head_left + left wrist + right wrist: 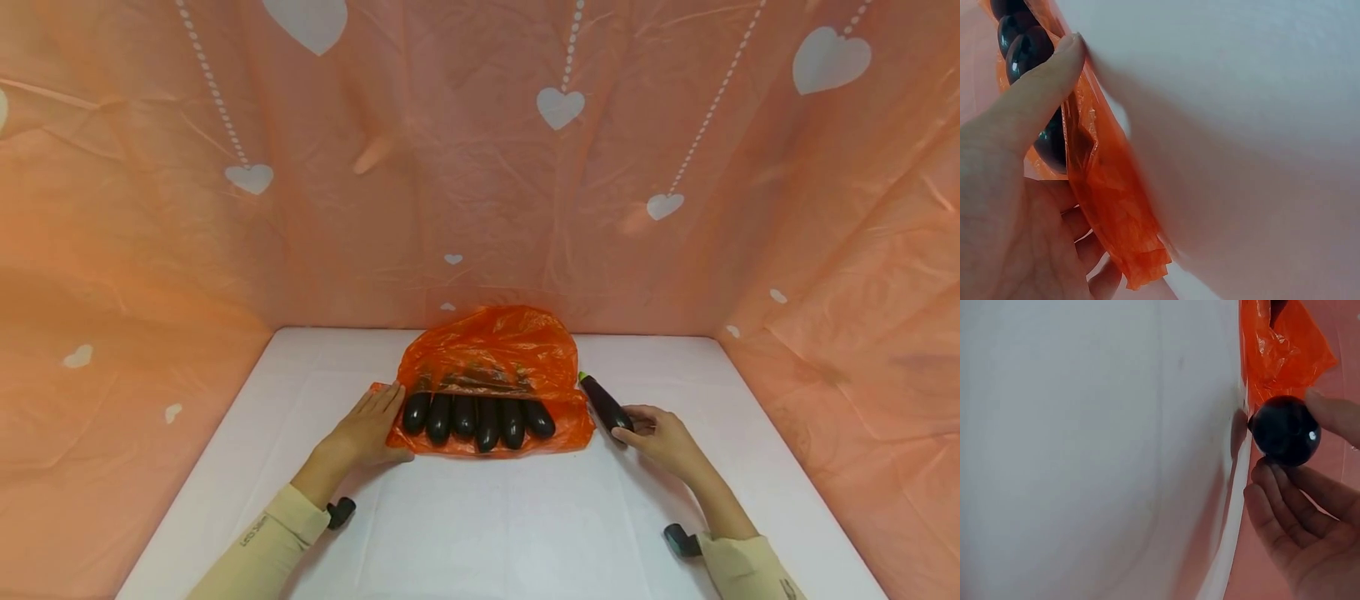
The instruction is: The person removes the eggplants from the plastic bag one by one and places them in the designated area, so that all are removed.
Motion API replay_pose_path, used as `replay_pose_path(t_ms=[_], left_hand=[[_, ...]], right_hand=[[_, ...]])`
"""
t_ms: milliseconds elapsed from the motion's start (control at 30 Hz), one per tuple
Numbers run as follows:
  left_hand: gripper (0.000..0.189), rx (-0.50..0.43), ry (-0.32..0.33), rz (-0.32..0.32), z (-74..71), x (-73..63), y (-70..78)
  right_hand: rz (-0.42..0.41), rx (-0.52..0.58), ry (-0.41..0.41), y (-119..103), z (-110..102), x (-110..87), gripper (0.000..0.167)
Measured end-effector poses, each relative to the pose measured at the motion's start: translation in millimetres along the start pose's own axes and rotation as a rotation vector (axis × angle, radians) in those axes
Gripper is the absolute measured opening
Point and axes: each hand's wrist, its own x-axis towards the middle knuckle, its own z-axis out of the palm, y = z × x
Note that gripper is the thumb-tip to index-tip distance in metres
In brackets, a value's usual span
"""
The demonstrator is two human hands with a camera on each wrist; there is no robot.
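An orange plastic bag (525,342) lies on the table with several dark eggplants (487,425) side by side at its mouth, blunt ends toward me. Their far ends are covered by the bag's film. My left hand (371,429) rests on the bag's left edge, thumb and fingers spread apart. In the left wrist view the thumb lies beside the nearest eggplants (1029,53), and the fingers touch the orange film (1116,212). Just right of the bag, my right hand (656,437) grips another eggplant (606,404) near its blunt end, its green stem tip pointing toward the bag.
The white table (487,525) meets a peach curtain (480,208) with white hearts at the back and on both sides. Black wrist devices (341,512) hang at both sleeves.
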Motion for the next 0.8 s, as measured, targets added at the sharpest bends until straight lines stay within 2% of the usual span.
replay_pose_path(t_ms=[367,567,800], left_hand=[[0.11,-0.043,-0.009,-0.031,-0.9,0.7,1.1],[0.1,-0.01,0.018,-0.021,-0.1,1.3,2.9],[0.1,0.017,0.033,-0.011,3.9,2.4,1.6]], right_hand=[[0.03,-0.01,-0.01,-3.6,3.4,3.5,0.054],[0.021,-0.011,-0.018,-3.3,4.2,4.6,0.055],[0.034,-0.023,-0.021,-4.6,3.8,4.0,0.055]])
